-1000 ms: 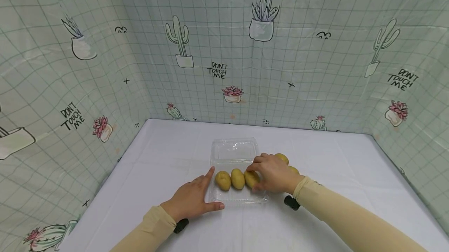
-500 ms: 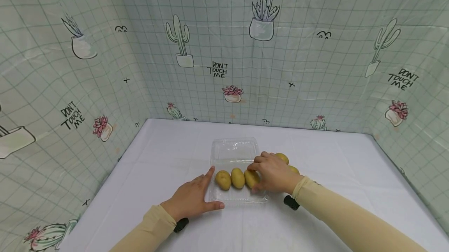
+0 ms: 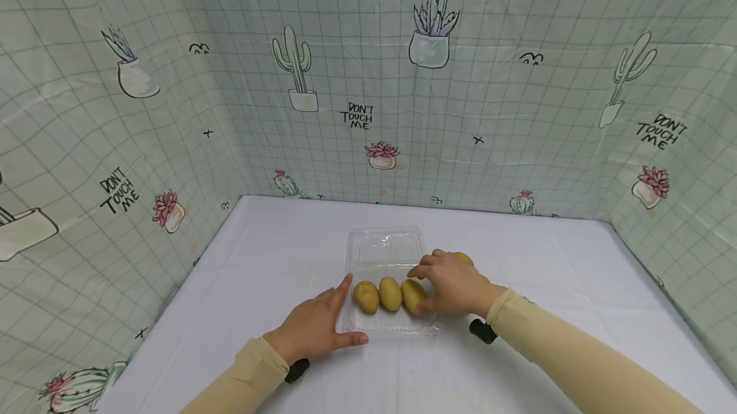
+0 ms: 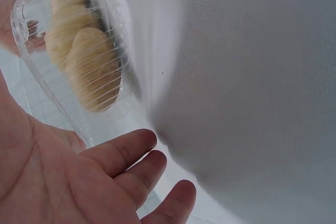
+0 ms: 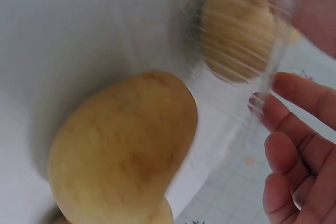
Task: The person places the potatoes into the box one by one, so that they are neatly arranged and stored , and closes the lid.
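Note:
Three potatoes lie side by side in the base of a clear plastic clamshell box [image 3: 391, 326], its lid [image 3: 384, 247] folded back. My left hand [image 3: 313, 321] rests at the box's left edge, fingers spread, forefinger and thumb extended. In the left wrist view its fingers [image 4: 128, 153] look relaxed beside the ribbed wall. My right hand [image 3: 455, 285] arches over the box's right side, around the rightmost potato [image 3: 412, 296]. Its fingers are loosely bent and spread. In the right wrist view, several fingertips [image 5: 281, 153] stand outside the clear wall, apart from the potato [image 5: 236, 35] inside.
More potatoes lie on the white tablecloth [image 3: 535, 254] right of the box; one potato [image 3: 464, 258] shows past my right hand, which partly hides them. A potato [image 5: 126, 150] looms close in the right wrist view. A patterned curtain [image 3: 357, 75] surrounds the table's back and sides.
My right hand has shifted slightly right, its fingers loosening from the rightmost potato, which stays in place. The left hand and the box have not moved.

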